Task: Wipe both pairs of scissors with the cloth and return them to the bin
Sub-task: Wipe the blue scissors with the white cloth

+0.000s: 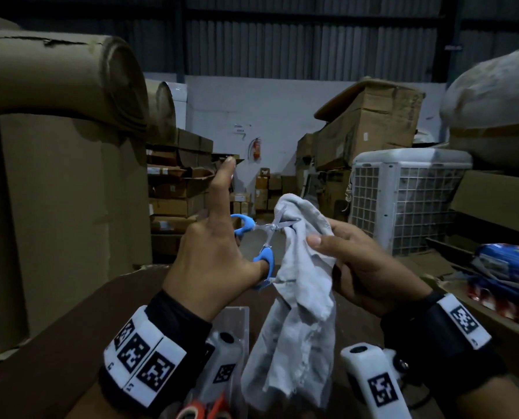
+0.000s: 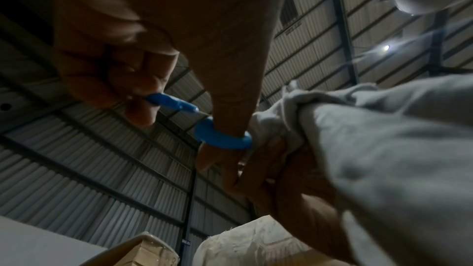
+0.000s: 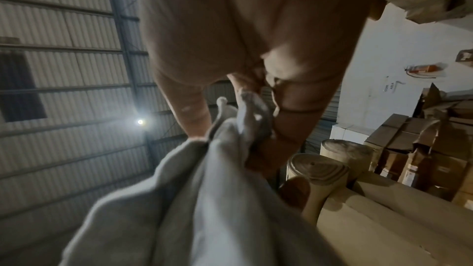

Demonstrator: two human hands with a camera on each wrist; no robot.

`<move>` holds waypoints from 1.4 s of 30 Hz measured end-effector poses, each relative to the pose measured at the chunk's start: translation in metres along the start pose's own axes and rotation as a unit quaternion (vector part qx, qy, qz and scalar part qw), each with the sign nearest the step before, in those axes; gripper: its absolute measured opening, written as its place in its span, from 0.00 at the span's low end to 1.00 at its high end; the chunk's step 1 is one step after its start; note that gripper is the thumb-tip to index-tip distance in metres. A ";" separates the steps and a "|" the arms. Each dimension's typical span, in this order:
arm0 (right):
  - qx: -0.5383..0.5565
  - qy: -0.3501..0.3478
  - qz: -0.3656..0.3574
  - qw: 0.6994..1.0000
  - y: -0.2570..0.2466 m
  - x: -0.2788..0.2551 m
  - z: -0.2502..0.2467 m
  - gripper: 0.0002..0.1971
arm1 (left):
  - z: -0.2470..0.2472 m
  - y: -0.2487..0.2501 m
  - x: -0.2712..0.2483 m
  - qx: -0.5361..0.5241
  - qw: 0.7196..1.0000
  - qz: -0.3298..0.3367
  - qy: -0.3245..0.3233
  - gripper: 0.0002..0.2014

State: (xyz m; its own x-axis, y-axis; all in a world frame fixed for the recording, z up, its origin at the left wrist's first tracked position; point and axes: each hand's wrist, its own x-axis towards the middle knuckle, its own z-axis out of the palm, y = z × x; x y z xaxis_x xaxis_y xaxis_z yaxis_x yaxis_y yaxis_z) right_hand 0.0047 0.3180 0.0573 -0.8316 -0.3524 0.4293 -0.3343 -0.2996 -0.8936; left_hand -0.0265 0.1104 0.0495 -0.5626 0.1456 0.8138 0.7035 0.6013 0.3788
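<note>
While left hand (image 1: pixel 212 261) grips blue scissors (image 1: pixel 259 237), right hand (image 1: pixel 364 261) clutches cloth (image 1: pixel 300 297).

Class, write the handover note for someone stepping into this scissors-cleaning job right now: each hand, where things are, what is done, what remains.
Left hand: thumb and fingers through the loops of the blue-handled steel scissors, blades spread open.
Right hand: grips the pale grey cloth, bunched over the blades.
Clear plastic bin sits below on the table; the orange-handled scissors show at the bottom edge.
Done: blue pair mid-wipe.
Left: finish, bin it; whether the orange pair is already wiped cannot be told.
</note>
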 end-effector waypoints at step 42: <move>-0.090 0.237 -0.145 0.956 0.030 0.011 0.011 0.07 | 0.009 0.022 -0.011 0.244 0.961 0.057 0.114 0.41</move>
State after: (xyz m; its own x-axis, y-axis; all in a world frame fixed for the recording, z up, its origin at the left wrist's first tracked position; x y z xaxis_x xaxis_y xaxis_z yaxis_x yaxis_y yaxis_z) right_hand -0.0097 0.2953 0.0368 -0.7856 0.1766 0.5930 -0.6169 -0.1504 -0.7725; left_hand -0.0081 0.1293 0.0448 -0.3447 0.0904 0.9343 0.4371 0.8963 0.0746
